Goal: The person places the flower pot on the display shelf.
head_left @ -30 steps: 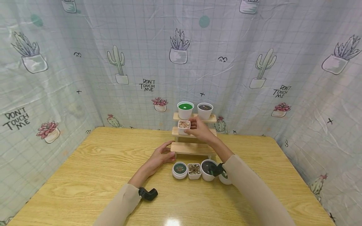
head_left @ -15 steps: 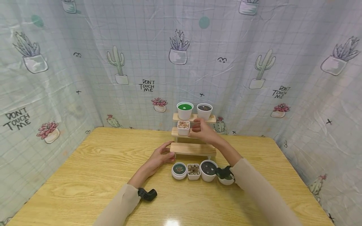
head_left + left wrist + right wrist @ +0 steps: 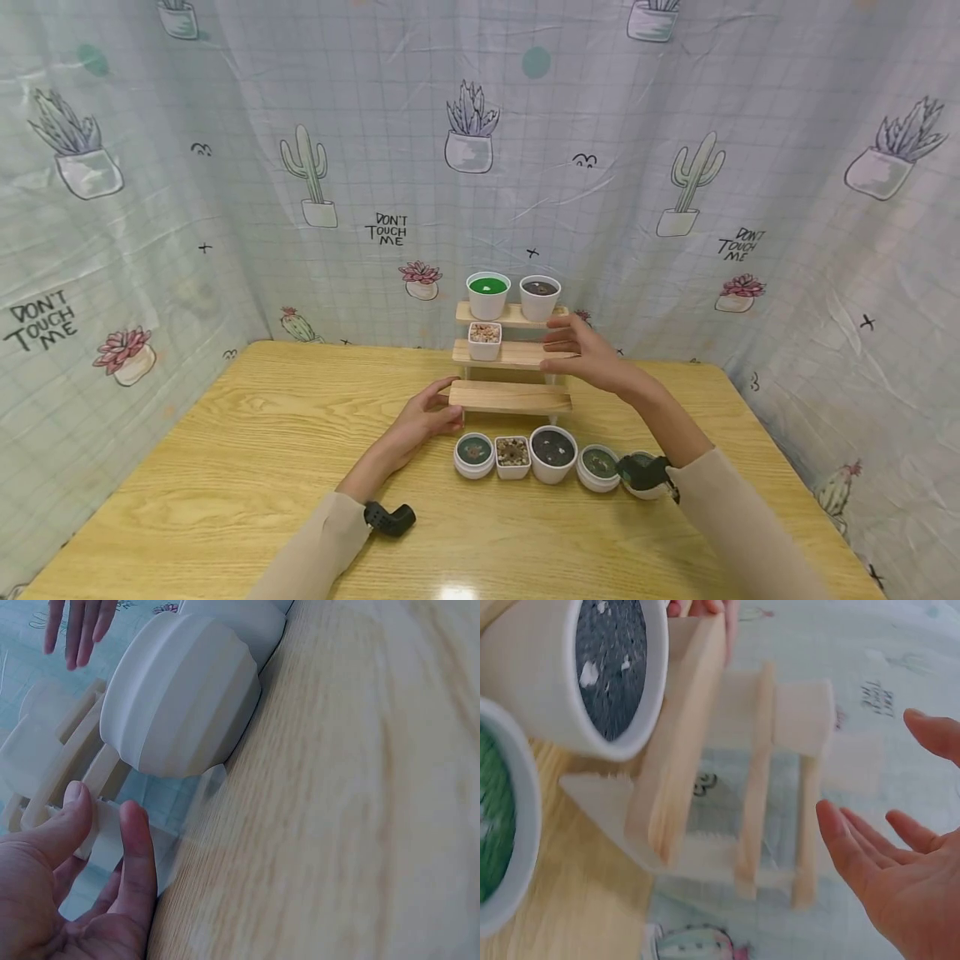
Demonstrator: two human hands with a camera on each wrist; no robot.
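A three-step wooden plant stand [image 3: 510, 397] stands at the back of the table. My left hand [image 3: 416, 421] holds its lower left end; in the left wrist view the thumb [image 3: 64, 825] lies on the step and the fingers bend around the pale side frame. On the middle step, at the left, sits a small square white pot [image 3: 484, 346] of pebbles. My right hand [image 3: 585, 354] is beside the right end of that step, fingers spread and holding nothing. Two round white pots, one green inside [image 3: 487, 302] and one dark [image 3: 539, 304], stand on the top step.
Before the stand a row of white pots runs rightward: a round one [image 3: 474, 467], a square pebble pot [image 3: 513, 470], a larger dark-filled pot [image 3: 551, 473] and others. My right wrist camera partly covers the last one [image 3: 643, 493]. A printed curtain [image 3: 360, 283] hangs behind.
My right hand has let go of the square pebble pot on the middle step and moved right, past the step's end. My left hand has stayed on the stand.
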